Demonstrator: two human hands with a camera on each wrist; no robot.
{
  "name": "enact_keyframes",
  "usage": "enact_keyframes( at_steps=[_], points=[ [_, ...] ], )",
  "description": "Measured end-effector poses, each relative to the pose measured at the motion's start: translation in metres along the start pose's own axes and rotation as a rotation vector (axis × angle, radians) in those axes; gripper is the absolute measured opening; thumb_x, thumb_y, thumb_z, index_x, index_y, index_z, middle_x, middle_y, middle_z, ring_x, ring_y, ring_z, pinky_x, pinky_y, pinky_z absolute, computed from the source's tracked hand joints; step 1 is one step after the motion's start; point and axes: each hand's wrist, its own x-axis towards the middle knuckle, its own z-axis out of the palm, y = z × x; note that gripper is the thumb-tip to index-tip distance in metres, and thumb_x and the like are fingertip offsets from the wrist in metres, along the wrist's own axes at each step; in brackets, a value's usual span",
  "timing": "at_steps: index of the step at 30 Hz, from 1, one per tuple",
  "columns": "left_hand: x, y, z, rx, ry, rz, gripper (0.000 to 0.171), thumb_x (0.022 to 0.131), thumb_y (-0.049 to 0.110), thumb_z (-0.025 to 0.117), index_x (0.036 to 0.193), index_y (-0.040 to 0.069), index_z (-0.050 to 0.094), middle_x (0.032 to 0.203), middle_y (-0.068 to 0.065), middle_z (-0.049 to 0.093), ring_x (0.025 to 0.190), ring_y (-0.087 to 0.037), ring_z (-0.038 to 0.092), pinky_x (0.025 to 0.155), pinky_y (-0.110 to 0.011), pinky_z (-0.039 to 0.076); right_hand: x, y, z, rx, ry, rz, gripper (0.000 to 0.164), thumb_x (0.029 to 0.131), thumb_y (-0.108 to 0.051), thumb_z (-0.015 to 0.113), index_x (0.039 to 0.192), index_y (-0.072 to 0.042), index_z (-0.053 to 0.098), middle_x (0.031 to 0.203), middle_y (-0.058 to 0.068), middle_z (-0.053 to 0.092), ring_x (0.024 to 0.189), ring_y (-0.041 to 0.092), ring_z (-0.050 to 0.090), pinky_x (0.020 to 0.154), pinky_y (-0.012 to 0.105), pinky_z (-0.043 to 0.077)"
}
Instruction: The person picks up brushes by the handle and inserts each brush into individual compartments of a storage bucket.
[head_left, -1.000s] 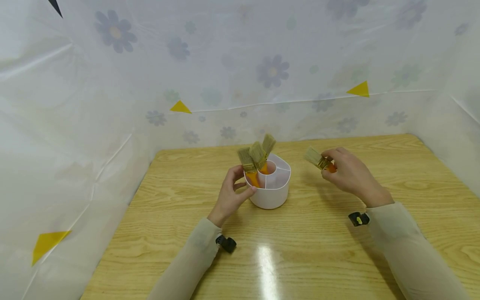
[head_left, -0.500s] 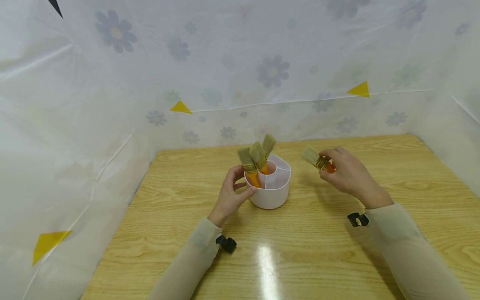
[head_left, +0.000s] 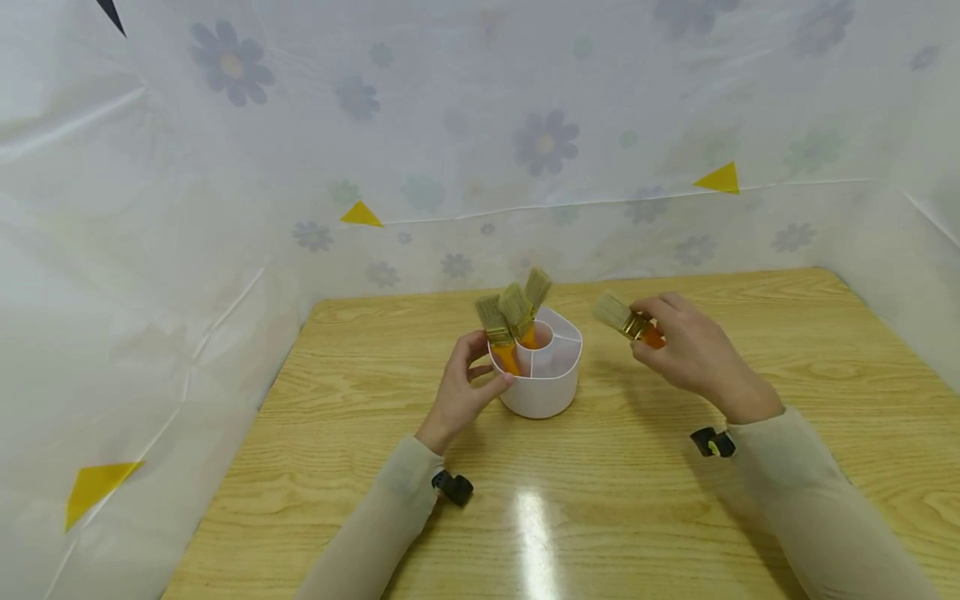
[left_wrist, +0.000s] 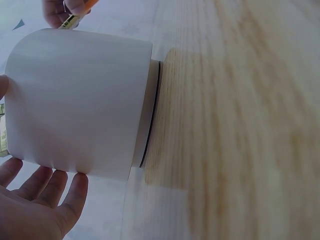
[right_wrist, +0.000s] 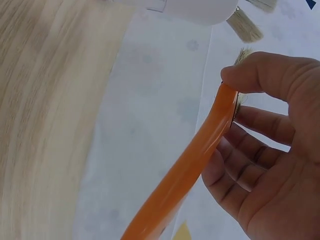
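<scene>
A white round divided organizer (head_left: pixel 540 398) stands on the table, a ring-shaped opening at its centre. My left hand (head_left: pixel 465 379) grips its left side, thumb at the near rim; the left wrist view has several fingertips (left_wrist: pixel 75 192) against the white wall. Three paintbrushes (head_left: pixel 492 321) with pale bristles and orange handles lean in it, bristles up. To the right, above the table, my right hand (head_left: pixel 693 350) pinches another paintbrush (head_left: pixel 617 314) near its metal band, bristles toward the organizer. In the right wrist view its orange handle (right_wrist: pixel 185 160) slants away below the thumb.
The wooden table (head_left: pixel 360 467) runs up to a flower-patterned plastic sheet (head_left: pixel 450 108) at the back. More sheeting (head_left: pixel 150 275) borders the left side, with yellow triangles (head_left: pixel 362 214) on it. A black camera (head_left: pixel 452 487) sits at the left wrist, another (head_left: pixel 712 442) at the right.
My right hand has shifted slightly left with its paintbrush, closer to the organizer. The left hand, the organizer and the brushes in it have stayed put.
</scene>
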Motion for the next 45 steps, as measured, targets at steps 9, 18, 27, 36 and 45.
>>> enact_keyframes(
  at_steps=[9,18,27,36,45],
  points=[
    [0.000,0.001,0.000,-0.011,0.000,0.007,0.061,0.085,0.001,0.067,0.138,-0.005,0.036,0.136,-0.021,0.044,0.125,-0.037,0.043,0.100,-0.057,0.038,0.001,-0.005,0.002,0.014,0.048,-0.060,0.045,0.083,-0.012,0.069,0.125,-0.002,0.055,0.106,0.012,0.055,0.080,0.023,0.056,0.066,0.039,0.050],
    [0.000,0.000,0.000,-0.017,-0.002,0.009,0.061,0.085,-0.002,0.066,0.139,-0.004,0.036,0.137,-0.021,0.043,0.125,-0.037,0.042,0.100,-0.057,0.038,0.002,-0.009,0.005,0.046,0.092,-0.071,0.046,0.082,-0.011,0.072,0.124,-0.002,0.056,0.101,0.008,0.055,0.079,0.019,0.055,0.066,0.036,0.049],
    [0.000,0.000,0.000,-0.012,-0.002,0.005,0.061,0.085,-0.001,0.066,0.139,-0.004,0.036,0.138,-0.020,0.043,0.125,-0.036,0.042,0.100,-0.056,0.038,0.001,-0.015,0.005,0.072,0.128,-0.096,0.046,0.081,-0.009,0.072,0.124,-0.003,0.057,0.102,0.006,0.055,0.081,0.017,0.054,0.063,0.035,0.049],
    [0.000,0.000,0.000,-0.012,-0.003,-0.001,0.061,0.086,-0.001,0.066,0.139,-0.003,0.036,0.138,-0.020,0.043,0.125,-0.036,0.042,0.100,-0.057,0.038,0.000,-0.018,0.005,0.083,0.178,-0.163,0.045,0.079,-0.006,0.073,0.122,-0.002,0.059,0.099,0.005,0.055,0.079,0.014,0.053,0.061,0.032,0.049],
    [0.000,-0.001,0.000,-0.021,-0.001,0.001,0.061,0.085,-0.002,0.066,0.138,-0.004,0.036,0.138,-0.021,0.043,0.125,-0.037,0.042,0.100,-0.057,0.038,0.001,-0.019,0.007,0.091,0.198,-0.192,0.045,0.078,-0.006,0.074,0.120,-0.002,0.059,0.099,0.005,0.055,0.078,0.014,0.053,0.058,0.030,0.048]
  ],
)
